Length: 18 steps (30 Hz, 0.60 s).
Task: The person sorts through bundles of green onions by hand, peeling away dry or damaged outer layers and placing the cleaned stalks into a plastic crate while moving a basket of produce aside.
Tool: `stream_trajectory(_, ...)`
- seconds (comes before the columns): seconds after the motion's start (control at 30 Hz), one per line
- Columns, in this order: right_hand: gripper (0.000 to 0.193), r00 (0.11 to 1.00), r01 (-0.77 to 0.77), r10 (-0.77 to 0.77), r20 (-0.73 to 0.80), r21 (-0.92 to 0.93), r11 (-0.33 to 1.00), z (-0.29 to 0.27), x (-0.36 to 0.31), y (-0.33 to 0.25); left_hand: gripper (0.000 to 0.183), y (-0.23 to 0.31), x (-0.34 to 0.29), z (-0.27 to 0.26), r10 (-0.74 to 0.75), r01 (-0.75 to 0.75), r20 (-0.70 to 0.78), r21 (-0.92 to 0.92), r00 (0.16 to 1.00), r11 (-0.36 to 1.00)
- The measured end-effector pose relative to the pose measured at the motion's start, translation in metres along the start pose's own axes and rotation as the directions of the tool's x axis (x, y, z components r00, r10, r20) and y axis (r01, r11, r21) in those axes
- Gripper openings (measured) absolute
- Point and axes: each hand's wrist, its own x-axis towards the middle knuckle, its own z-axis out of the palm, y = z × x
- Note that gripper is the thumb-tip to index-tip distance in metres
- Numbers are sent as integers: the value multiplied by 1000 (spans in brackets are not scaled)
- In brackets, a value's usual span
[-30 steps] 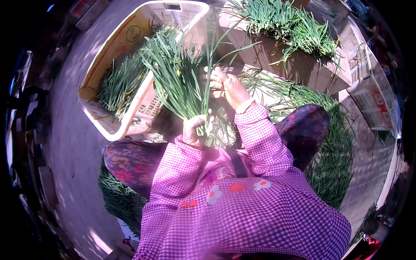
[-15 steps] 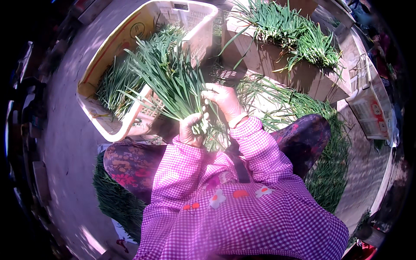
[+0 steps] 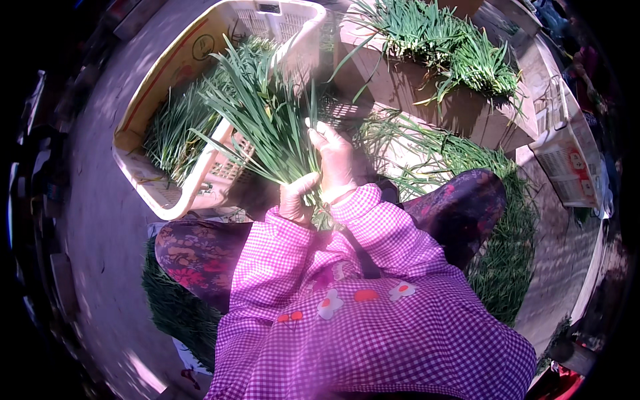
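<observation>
Left hand (image 3: 297, 199) closed round a bunch (image 3: 270, 133); right hand (image 3: 336, 162) at its edge.
The bunch is held between the knees (image 3: 200, 257), leaves (image 3: 250, 100) fanning across the near side of the crate (image 3: 172, 210); a snug, low hold should keep stalks (image 3: 288, 171) together unbruised, with a light touch for outer leaves; they look long, flat, deep green, paler toward the base; whether the right hand pinches one, I cannot tell.

Bright patches of sunlight (image 3: 145, 372) dapple the shaded, greyish floor (image 3: 100, 247).
</observation>
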Motion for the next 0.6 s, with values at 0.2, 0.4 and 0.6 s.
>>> stream_trajectory(0.2,30,996,73,-56,65,-303,950,6,-18,-9,51,6,-9,18,105,-102,-23,113,994,988)
stream_trajectory(0.4,32,986,22,10,165,-190,982,-26,24,-10,29,8,2,-7,-26,26,1,1,1000,1000)
stream_trajectory(0.6,18,859,499,-461,223,-562,660,-51,42,-46,26,14,9,-21,-165,199,168,-211,972,957)
